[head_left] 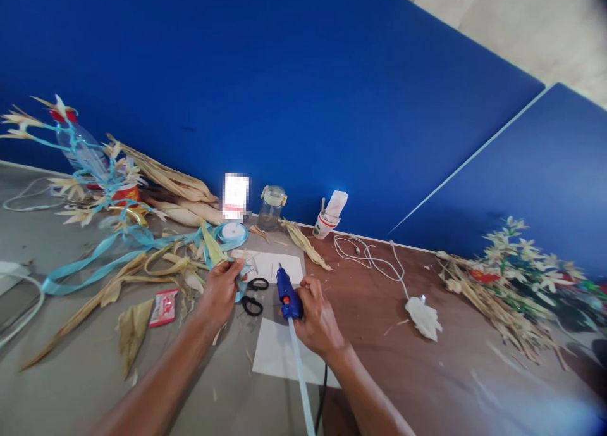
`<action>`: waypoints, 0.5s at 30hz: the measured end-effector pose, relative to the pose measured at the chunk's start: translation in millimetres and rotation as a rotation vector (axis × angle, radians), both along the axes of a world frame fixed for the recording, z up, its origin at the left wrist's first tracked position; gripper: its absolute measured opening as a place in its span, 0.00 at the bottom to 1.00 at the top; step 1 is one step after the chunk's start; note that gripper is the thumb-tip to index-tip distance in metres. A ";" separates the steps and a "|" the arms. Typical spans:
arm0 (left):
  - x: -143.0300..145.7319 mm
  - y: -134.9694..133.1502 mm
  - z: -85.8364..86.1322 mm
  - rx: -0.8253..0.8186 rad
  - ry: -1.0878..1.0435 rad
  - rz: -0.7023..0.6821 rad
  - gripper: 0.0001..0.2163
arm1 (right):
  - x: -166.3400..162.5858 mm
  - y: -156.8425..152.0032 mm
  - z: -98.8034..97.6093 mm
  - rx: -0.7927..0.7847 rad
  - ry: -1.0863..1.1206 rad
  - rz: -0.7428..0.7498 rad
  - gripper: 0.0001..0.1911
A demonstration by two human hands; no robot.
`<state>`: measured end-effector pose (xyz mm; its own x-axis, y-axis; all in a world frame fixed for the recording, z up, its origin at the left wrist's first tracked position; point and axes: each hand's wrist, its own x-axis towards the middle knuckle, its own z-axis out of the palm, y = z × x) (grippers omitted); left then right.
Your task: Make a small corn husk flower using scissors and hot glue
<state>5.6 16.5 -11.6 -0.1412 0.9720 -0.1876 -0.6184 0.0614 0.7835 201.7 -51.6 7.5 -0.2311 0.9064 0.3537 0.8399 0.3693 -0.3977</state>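
Observation:
My right hand (pixel 315 312) is wrapped round the handle of a blue hot glue gun (pixel 287 289). Its nozzle points away from me, and a long pale glue stick (pixel 301 376) trails out of its back end. With the fingers pinched, my left hand (pixel 222 290) grips a yellowish-green corn husk piece (pixel 214 246); part of it is hidden by the fingers. Black-handled scissors (pixel 253 305) lie between my hands, their blades partly covered. A roll of light blue ribbon (pixel 232 232) lies just beyond my left hand.
Loose corn husks (pixel 168 208) and blue ribbon (pixel 90 265) spread over the left side, near a blue-stemmed husk flower branch (pixel 95 170). A lidded jar (pixel 272 208) and paper cup (pixel 326 224) stand by the blue partition (pixel 308 107). At right are a white cable (pixel 374 259) and white flowers (pixel 526 259).

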 end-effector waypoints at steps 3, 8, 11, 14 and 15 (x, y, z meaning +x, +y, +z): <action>0.1 0.4 -0.5 0.008 0.002 0.002 0.12 | 4.0 0.2 -5.5 -0.101 -0.180 -0.063 0.10; 1.2 -0.8 2.8 0.015 0.010 0.010 0.13 | 12.5 -2.5 -8.1 -0.253 -0.300 -0.084 0.16; 1.7 -2.7 5.4 0.011 0.014 -0.003 0.13 | 21.2 -2.2 3.7 -0.233 -0.271 0.086 0.24; 3.1 -4.9 8.3 0.018 0.007 -0.022 0.12 | 17.8 5.4 18.7 -0.157 -0.122 0.207 0.20; 3.8 -5.4 9.2 0.023 0.001 -0.025 0.12 | 11.9 9.8 21.5 -0.073 -0.027 0.156 0.17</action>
